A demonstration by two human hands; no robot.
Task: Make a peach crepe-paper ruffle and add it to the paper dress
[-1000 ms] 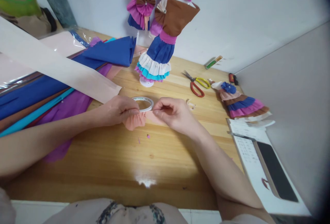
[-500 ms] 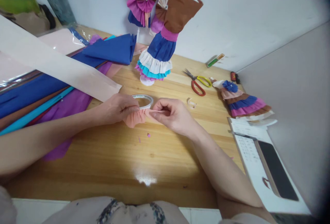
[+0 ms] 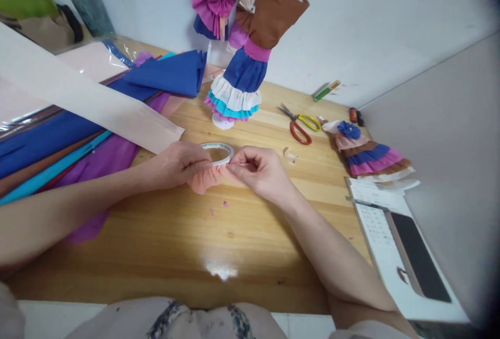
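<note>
Both hands were pinched on one peach ruffle [image 3: 205, 178] mid-table [image 3: 195, 240]; left hand [image 3: 177, 164] had the bunched end squeezed between thumb and fingers, right hand [image 3: 260, 172] nipped the other end with fingertips closed tight on the paper. Ruffle sat low over the wood, right in front of the tape roll [image 3: 217, 152], looked like it touched it; couldn't tell if it rested on the table or hung just above. Pale strip [image 3: 89, 102] lay across the blue and purple sheets [image 3: 58, 141] off to the left; layered paper doll [image 3: 242, 84] stood behind the roll; scissors [image 3: 300, 125] lay further right, well apart from the hands; phone [image 3: 417, 258] sat on a clipboard at the right edge.
</note>
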